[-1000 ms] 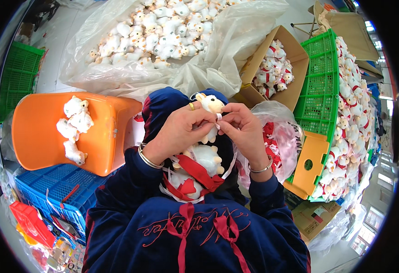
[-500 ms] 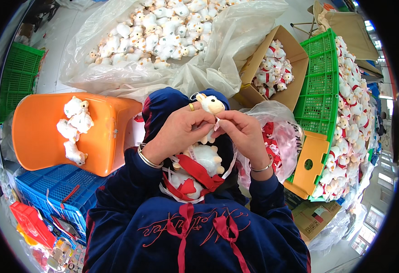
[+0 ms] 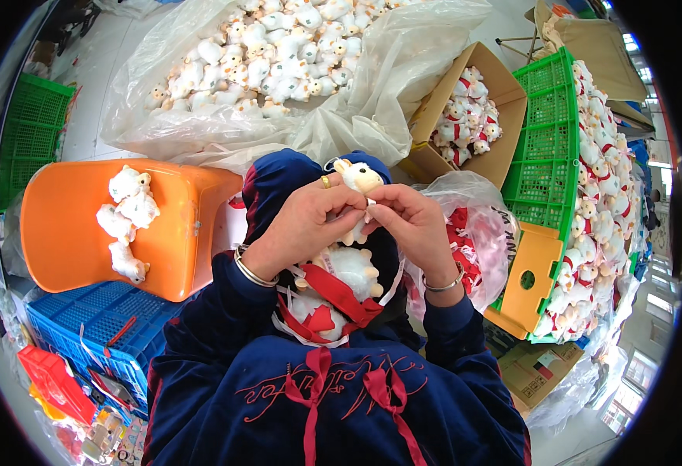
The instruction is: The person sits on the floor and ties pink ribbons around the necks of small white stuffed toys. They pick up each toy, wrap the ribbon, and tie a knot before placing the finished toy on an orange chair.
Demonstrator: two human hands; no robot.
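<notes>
On my lap a small white plush animal (image 3: 359, 179), with pale yellow ears and dark eyes, lies between my hands. My left hand (image 3: 302, 225), a ring on one finger, is closed in a pinch at its neck. From the other side my right hand (image 3: 418, 229) pinches at the same spot, fingertips almost touching the left ones. Between them shows a bit of thin pale ribbon (image 3: 369, 206); the fingers hide most of it. Below, another white plush animal (image 3: 355, 268) rests against me, with red scarves (image 3: 339, 293) edged in pale ribbon lying over it.
An orange stool (image 3: 69, 225) at left carries several white plush toys (image 3: 129, 203). A large plastic bag (image 3: 224, 140) full of them lies ahead. At right are a cardboard box (image 3: 512, 101), a clear bag (image 3: 496, 225) of red cloth and a green crate (image 3: 543, 140). A blue crate (image 3: 108, 307) stands lower left.
My right hand's fingertips have shifted very slightly at the plush animal's neck, and less of the pale ribbon shows. Otherwise everything stays in place.
</notes>
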